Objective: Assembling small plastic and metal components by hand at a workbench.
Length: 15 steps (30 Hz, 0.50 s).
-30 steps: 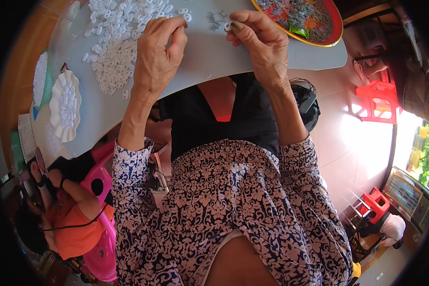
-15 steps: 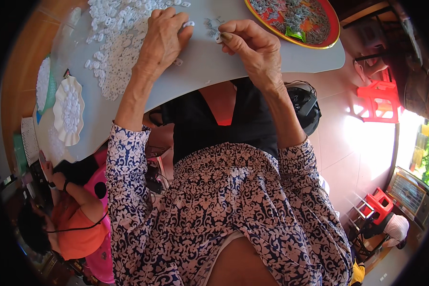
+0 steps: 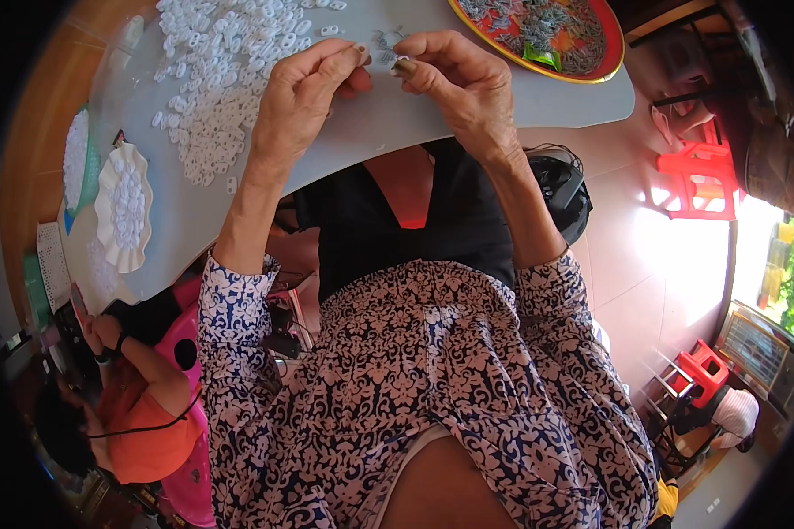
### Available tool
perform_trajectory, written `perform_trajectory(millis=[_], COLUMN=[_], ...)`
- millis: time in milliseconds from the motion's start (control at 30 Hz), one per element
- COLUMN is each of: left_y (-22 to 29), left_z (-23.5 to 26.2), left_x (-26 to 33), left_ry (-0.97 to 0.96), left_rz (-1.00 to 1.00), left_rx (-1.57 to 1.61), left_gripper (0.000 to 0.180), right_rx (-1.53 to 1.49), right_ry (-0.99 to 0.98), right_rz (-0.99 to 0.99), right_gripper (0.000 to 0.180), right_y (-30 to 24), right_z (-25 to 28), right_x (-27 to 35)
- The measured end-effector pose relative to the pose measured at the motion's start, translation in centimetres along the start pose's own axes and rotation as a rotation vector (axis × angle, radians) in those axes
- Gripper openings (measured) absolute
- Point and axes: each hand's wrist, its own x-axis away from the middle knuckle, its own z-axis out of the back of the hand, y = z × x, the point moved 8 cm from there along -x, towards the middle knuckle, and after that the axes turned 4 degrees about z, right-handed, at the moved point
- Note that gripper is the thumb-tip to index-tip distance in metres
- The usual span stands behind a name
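Note:
My left hand (image 3: 298, 104) is closed in a pinch on a small white oval plastic piece (image 3: 362, 53) with holes. Facing it, my right hand (image 3: 469, 97) pinches another small white piece (image 3: 396, 68), mostly covered by thumb and finger. A small gap separates the two fingertips, just above the grey table (image 3: 397, 113). Between and beyond them lie a few thin grey pieces (image 3: 386, 42). A heap of white oval pieces (image 3: 238, 48) spreads left of my left hand, with flatter white pieces (image 3: 205, 132) on its near side.
A red tray with a yellow rim (image 3: 582, 81) holds many grey pieces and a green wrapper (image 3: 543, 58). At the left stands a scalloped white dish (image 3: 110, 234) of white pieces. A person in orange (image 3: 154, 432) sits lower left. Red stools (image 3: 701, 181) stand on the right.
My left hand has turned and come down and right from the heap, bringing its white piece close to my right hand. The right hand has shifted slightly left.

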Motion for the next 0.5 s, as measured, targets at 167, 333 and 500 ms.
perform_trajectory(millis=[167, 333, 500], left_y=[-0.5, 0.2, 1.3], left_z=[-0.4, -1.0, -1.2], left_x=[0.5, 0.7, 0.6], left_ry=[-0.095, -0.055, -0.088], left_rz=[0.145, 0.049, 0.029], left_rx=[0.102, 0.202, 0.035], left_gripper=[0.025, 0.027, 0.029], right_rx=[0.060, 0.075, 0.092], right_ry=[-0.028, -0.058, -0.063], right_rz=[-0.006, -0.015, -0.010], right_gripper=[0.017, 0.020, 0.022], right_y=[0.1, 0.1, 0.0], right_z=[0.0, -0.4, -0.3], right_x=[0.1, 0.1, 0.1])
